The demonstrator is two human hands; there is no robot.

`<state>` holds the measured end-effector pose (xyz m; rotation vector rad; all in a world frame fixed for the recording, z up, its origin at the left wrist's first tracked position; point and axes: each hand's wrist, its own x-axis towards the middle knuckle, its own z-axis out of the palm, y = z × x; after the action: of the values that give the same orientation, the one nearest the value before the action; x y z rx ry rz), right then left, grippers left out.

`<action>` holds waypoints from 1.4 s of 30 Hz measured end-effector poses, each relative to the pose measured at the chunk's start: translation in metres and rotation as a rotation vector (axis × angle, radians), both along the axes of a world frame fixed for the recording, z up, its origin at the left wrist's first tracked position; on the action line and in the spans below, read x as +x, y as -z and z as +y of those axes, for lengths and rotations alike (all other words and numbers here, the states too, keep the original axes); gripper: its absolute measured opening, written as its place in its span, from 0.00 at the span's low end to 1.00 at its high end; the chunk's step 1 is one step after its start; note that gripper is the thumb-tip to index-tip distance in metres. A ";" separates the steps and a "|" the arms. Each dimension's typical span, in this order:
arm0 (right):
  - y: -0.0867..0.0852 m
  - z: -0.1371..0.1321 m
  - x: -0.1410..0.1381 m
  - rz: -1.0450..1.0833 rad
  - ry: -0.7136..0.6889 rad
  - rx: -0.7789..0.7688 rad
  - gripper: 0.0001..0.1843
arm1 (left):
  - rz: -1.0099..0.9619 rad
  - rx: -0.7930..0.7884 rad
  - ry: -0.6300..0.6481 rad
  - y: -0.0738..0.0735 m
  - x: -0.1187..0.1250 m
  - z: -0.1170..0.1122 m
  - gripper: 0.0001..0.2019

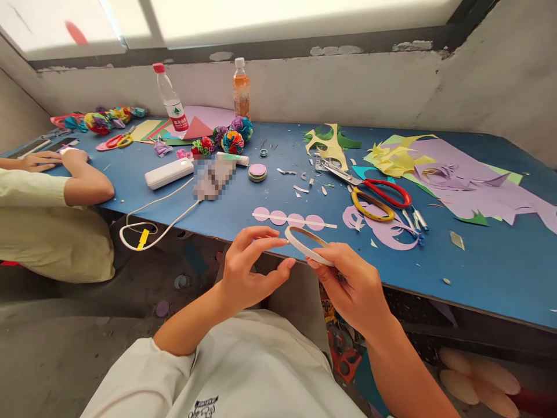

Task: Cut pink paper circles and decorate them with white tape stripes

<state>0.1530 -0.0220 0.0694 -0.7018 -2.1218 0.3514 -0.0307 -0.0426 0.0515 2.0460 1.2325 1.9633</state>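
Note:
My right hand [350,284] pinches a thin roll of white tape [300,244] at its near right side, just off the table's front edge. My left hand [255,267] is open, thumb and fingers apart, its fingertips close to the roll's left side; whether they touch it I cannot tell. Beyond the roll, a row of purple paper circles [296,220] lies on the table with a white strip across them. A small stack of paper discs [257,172] sits farther back.
Scissors with red and yellow handles [378,197] lie to the right among paper scraps. Purple sheets [474,180] spread at far right. A white power bank [169,173] and cable, two bottles [241,93] and paper flower balls [232,139] stand behind. Another person's arm [87,180] rests at left.

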 end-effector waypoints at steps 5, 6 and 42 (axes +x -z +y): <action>-0.001 -0.002 -0.004 -0.068 -0.008 0.181 0.10 | -0.043 -0.060 0.098 -0.002 0.000 -0.003 0.09; -0.001 -0.002 -0.003 -0.077 -0.021 0.193 0.10 | -0.046 -0.053 0.110 -0.002 -0.001 -0.003 0.09; -0.016 0.053 0.005 -0.260 -0.368 0.021 0.08 | 0.281 -0.151 0.467 0.004 -0.034 0.033 0.08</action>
<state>0.1577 0.0309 0.0854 -0.3548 -2.5025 0.4545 -0.0650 -0.0099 0.0470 2.3179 0.8006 1.3759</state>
